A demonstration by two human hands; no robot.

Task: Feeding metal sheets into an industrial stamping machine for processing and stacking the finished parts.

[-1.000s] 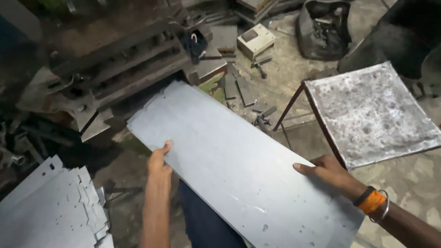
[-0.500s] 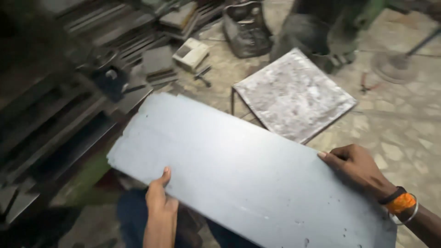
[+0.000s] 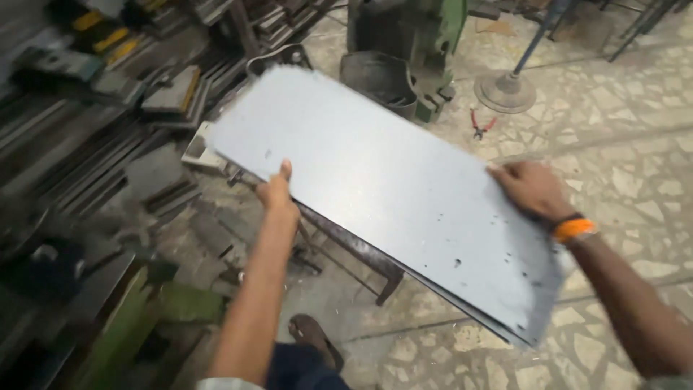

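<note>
Above the floor, both hands grip a metal sheet [image 3: 382,188] running upper-left to lower-right

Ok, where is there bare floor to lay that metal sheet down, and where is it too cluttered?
Both the left hand and right hand grip the metal sheet. Bare tiled floor lies to the right, between the round stand base, the red pliers and the picture's right edge. The left side is crowded with stacked metal bars; the green machine blocks the top.
</note>
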